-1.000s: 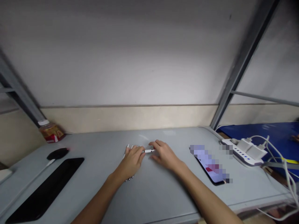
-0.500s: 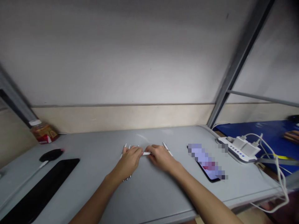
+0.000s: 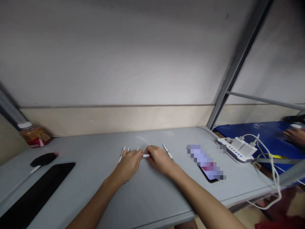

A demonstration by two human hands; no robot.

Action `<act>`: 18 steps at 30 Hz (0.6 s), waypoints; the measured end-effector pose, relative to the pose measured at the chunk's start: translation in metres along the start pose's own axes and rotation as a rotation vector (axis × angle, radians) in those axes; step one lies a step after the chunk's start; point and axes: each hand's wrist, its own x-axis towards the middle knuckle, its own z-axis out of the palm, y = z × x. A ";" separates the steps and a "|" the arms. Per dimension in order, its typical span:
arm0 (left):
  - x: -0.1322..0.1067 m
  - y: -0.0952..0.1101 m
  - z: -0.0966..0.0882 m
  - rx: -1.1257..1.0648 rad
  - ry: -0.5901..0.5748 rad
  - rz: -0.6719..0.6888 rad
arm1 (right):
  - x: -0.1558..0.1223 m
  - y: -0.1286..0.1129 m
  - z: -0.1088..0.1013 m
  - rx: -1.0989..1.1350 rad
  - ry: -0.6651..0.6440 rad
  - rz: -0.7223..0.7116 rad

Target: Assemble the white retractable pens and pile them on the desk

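Note:
Between my two hands is a white pen, held level just above the grey desk. My left hand pinches its left end with closed fingers. At the other end, my right hand has its fingers closed round the tip, which they mostly hide. Several more white pens lie side by side under and behind my left hand; only their ends show. Just right of my right hand, a single white pen lies slanted on the desk.
A phone with a lit screen lies to the right, near a white power strip with plugs and cables. On the left are a black tablet-like slab, a black mouse and a bottle. Another person's hand is at the blue desk.
The whole view has shifted slightly, so things sit further left. My hands stay on the white pen, with its dark tip end now showing by my right fingers. The other person's hand has moved.

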 end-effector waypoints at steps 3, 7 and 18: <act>0.001 0.000 0.000 0.002 -0.014 -0.006 | 0.000 -0.002 0.000 0.005 0.026 -0.008; 0.001 0.000 0.000 -0.014 0.004 -0.012 | 0.001 -0.004 0.000 -0.031 -0.017 -0.035; -0.004 -0.001 0.001 -0.034 0.001 -0.007 | 0.002 0.005 0.003 -0.049 0.036 -0.001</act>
